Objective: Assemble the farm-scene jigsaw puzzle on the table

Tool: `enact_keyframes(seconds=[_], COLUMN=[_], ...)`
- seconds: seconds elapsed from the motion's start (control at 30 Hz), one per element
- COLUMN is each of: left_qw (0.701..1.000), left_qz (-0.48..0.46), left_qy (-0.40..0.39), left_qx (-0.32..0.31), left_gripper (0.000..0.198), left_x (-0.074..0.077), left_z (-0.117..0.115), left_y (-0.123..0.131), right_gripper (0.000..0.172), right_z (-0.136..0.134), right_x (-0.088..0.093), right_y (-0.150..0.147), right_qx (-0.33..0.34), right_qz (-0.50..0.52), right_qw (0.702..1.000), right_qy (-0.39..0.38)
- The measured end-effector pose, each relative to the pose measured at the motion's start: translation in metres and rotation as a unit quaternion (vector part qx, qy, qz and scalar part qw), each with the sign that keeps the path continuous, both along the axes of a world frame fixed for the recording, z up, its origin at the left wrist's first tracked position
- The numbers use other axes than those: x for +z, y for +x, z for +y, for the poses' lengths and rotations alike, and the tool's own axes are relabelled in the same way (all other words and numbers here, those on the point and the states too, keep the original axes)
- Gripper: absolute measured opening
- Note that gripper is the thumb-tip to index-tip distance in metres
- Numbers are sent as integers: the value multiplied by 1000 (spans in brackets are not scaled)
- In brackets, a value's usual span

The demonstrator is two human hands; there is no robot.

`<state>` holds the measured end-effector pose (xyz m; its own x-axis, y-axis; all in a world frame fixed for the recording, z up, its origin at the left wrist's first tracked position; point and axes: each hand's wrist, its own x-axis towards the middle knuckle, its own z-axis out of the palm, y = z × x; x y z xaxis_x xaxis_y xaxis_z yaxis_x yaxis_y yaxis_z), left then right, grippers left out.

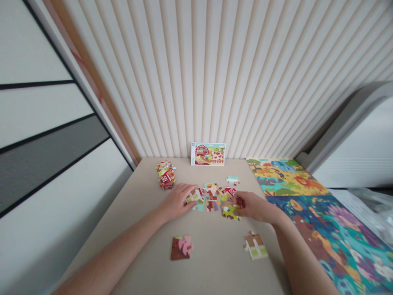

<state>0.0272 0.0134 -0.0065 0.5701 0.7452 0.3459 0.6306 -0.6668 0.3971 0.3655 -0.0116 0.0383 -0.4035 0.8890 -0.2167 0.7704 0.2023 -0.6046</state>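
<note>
A small cluster of joined farm puzzle pieces [215, 198] lies in the middle of the beige table [147, 213]. My left hand [178, 200] rests flat on the cluster's left side, fingers stretched out over a piece. My right hand [253, 206] is at the cluster's right edge, its fingers pinched on a puzzle piece [231, 211] with green and white on it. A stack of loose pieces [166, 175] stands at the back left. The reference picture card [208, 154] leans against the wall.
Two separate pieces lie near me: a brown and pink one [181, 247] and a brown, white and green one [255, 245]. A lone pale piece [233, 179] sits behind the cluster. Two finished colourful puzzles [307, 196] cover the table's right side. A ribbed wall stands behind.
</note>
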Motion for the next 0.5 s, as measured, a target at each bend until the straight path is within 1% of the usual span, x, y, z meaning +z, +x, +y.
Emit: enact_keyframes(seconds=[0.1,0.17,0.3,0.5], left_qw=[1000,1000,1000,1000], left_qz=[2,2,-7,2], left_qy=[0,0,11,22], left_qx=[-2,2,21,19], left_gripper=[48,45,39,41], left_x=[1,2,2,-1], left_z=[-1,-1,0,2], left_y=[1,1,1,1], right_gripper=[19,22,25,29], right_z=[1,1,0,0], right_x=[1,2,4,4], right_y=[13,16,15,13], right_qx=[-9,-22,-33,-26], right_qz=[-30,-46,-64,-78], right_qw=[999,999,997,996], right_qy=[-15,-19,-18,-21])
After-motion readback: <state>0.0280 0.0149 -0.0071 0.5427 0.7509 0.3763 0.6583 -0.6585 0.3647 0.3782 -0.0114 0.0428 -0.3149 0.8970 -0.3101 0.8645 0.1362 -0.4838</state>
